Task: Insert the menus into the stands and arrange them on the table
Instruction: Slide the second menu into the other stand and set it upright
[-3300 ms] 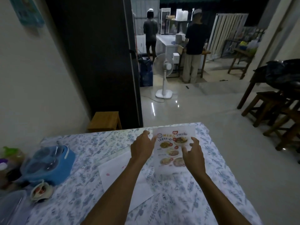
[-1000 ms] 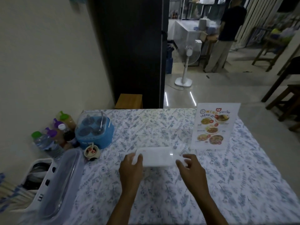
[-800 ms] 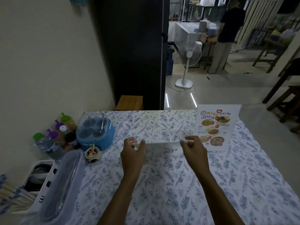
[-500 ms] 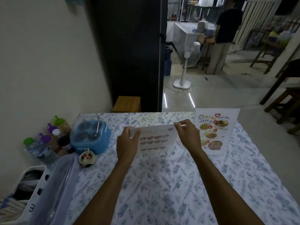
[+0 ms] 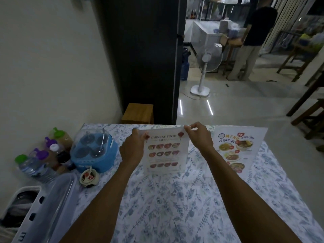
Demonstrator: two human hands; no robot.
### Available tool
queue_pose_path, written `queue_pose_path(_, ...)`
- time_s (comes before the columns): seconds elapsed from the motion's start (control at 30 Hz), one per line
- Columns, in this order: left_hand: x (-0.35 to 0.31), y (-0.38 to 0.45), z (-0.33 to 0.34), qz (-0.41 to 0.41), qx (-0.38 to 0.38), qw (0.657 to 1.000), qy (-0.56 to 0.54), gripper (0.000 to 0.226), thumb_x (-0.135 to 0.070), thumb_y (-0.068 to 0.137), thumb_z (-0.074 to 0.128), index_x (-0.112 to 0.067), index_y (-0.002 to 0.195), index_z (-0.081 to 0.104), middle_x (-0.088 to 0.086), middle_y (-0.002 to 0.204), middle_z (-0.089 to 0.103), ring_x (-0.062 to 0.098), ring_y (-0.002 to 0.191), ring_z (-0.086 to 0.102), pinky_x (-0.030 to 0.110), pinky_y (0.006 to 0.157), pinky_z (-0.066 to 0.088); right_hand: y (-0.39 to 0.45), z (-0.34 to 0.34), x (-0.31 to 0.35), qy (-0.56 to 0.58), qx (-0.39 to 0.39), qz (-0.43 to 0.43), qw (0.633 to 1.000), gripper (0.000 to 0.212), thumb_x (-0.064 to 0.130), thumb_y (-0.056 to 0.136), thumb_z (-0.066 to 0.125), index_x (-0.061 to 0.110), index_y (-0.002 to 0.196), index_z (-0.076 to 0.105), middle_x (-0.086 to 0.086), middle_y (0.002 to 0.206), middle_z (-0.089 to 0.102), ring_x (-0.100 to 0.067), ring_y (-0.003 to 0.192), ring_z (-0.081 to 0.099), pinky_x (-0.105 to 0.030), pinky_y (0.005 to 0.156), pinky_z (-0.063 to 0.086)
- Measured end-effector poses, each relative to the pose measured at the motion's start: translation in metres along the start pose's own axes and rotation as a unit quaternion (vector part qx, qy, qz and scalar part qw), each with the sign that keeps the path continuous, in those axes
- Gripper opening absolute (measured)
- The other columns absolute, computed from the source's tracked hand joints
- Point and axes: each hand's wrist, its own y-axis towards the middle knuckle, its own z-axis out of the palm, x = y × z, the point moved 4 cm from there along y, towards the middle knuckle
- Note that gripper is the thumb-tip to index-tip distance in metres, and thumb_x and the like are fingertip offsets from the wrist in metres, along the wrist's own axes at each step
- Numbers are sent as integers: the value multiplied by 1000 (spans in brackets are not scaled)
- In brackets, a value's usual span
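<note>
A white Chinese food menu (image 5: 164, 151) stands upright in a clear stand in the middle of the flowered table (image 5: 175, 204). My left hand (image 5: 133, 148) grips its upper left edge. My right hand (image 5: 198, 137) pinches its top right corner. To the right, a second menu (image 5: 236, 149) with coloured dish photos stands upright in its own stand, untouched.
A blue condiment caddy (image 5: 95, 151), sauce and water bottles (image 5: 40, 160), a small chilli cup (image 5: 88, 177) and a white lidded bin (image 5: 40, 209) crowd the table's left side. Beyond the far edge are a wooden stool (image 5: 138, 113), a fan (image 5: 205, 71) and a person (image 5: 252, 37).
I lifted the Chinese food menu from flat on the table, turned it to face me and raised it upright. Both hands moved up and away from me with it.
</note>
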Motion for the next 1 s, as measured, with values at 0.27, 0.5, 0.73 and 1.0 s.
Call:
queue_pose_path(0.27, -1, 19, 5, 3, 5, 1000, 1, 43, -50, 102, 36, -12, 116, 48, 6, 95, 66, 15, 72, 54, 27, 57, 37, 22, 9, 2, 8, 16, 7, 1000, 39, 58, 91, 58, 23, 105, 62, -3, 108, 71, -24, 98, 67, -48, 87, 56)
queue_pose_path(0.5, 6, 26, 13, 0, 4, 1000, -9, 45, -52, 100, 35, -14, 120, 48, 8, 100, 70, 25, 84, 69, 35, 66, 52, 33, 16, 6, 4, 26, 6, 1000, 40, 61, 88, 57, 25, 105, 60, -3, 106, 71, -25, 98, 67, -52, 86, 58)
queue_pose_path(0.73, 10, 28, 12, 18, 2, 1000, -7, 44, -51, 99, 41, -17, 126, 44, 15, 108, 68, 35, 92, 66, 38, 70, 46, 12, 18, 13, -54, -6, -21, 998, 35, 52, 98, 44, 22, 109, 56, -3, 93, 70, -22, 82, 68, -43, 76, 58)
queue_pose_path(1.0, -5, 16, 4, 61, 15, 997, -34, 53, -45, 97, 50, -22, 142, 35, 9, 131, 57, 28, 108, 64, 42, 83, 51, 7, 11, 8, -73, 38, -20, 996, 48, 47, 97, 45, 10, 119, 64, -13, 110, 73, -30, 95, 69, -46, 85, 58)
